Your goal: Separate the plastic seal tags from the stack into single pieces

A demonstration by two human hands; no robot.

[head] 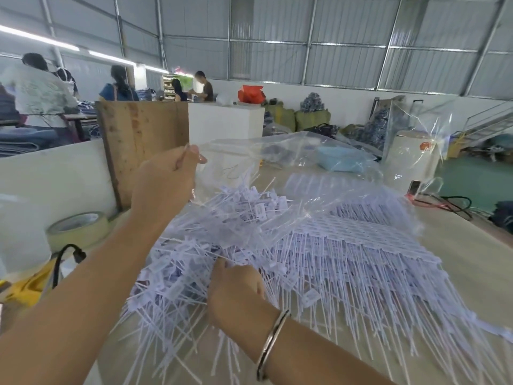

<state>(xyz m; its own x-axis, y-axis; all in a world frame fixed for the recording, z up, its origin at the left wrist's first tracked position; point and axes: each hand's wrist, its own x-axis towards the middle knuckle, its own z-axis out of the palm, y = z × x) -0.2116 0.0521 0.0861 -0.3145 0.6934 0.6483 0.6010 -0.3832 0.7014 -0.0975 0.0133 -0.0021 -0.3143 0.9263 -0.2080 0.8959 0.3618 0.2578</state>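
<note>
Corrugated metal walls enclose a workshop where a pale table (458, 262) carries the plastic seal tags (347, 245): thin white strips with small flat rectangular heads, some joined in neat rows at right, others loose and tangled at left. A glossy, crinkled clear plastic bag (277, 151) drapes over them. The left hand (166, 182) pinches the bag's edge, lifting it; the right hand (236, 290), bangle (270, 343) at its wrist, grips loose tags.

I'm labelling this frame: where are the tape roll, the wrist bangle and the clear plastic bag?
tape roll (79, 228): head view, its outer side wall.
wrist bangle (270, 344): head view, the band's middle.
clear plastic bag (277, 151): head view, its lifted upper sheet.
</note>
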